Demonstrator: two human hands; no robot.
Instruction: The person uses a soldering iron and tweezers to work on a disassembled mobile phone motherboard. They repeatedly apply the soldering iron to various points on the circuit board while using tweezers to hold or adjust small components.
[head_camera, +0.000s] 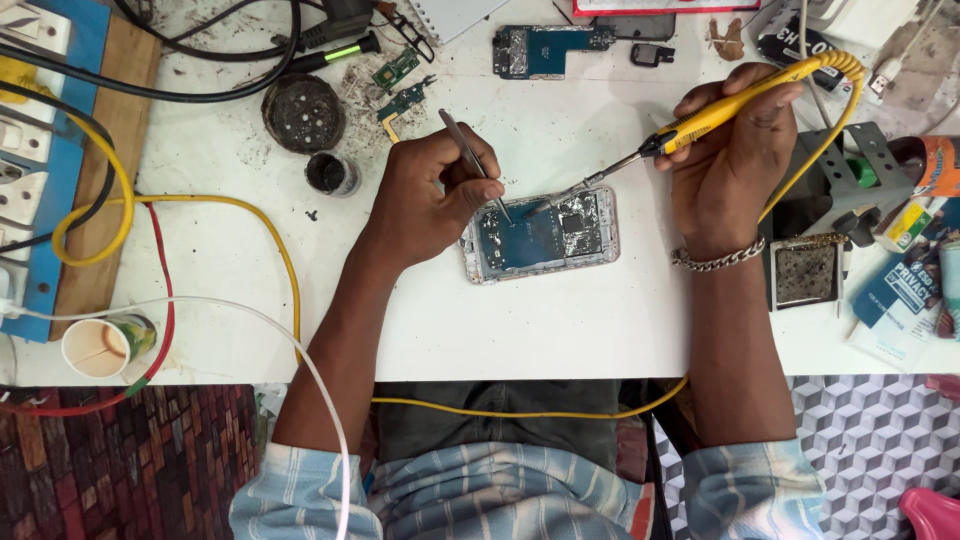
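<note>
At bench centre: opened phone (540, 236) lies flat on the white table (560, 330), back cover off, circuit board bare.
Left hand: left hand (425, 195) pinches metal tweezers (474, 163) between thumb and fingers; heel of hand rests on the table just left of the phone.
Tweezers: slanted down to the right, tips touching the blue part of the board.
Right hand: right hand (735, 160) is closed around a yellow-handled soldering iron (720, 108), held like a pen; chain bracelet (718, 260) on the wrist.
Iron: dark tip reaches down-left to the phone's upper edge, near the tweezer tips; whether it touches the board, cannot tell.
Cord: yellow cable (810, 170) loops from the iron's rear, runs down past the wrist and under the table edge.
Right of hand: iron stand (805, 270) with a dirty sponge pad.
Far side: loose blue circuit board (545, 48); small board scraps near it.
Left of hand: round dark tin (303, 112); smaller pot (332, 172) just beside it.
Far left: blue power strip (40, 160); paper cup (100, 346) at the table's near edge.
</note>
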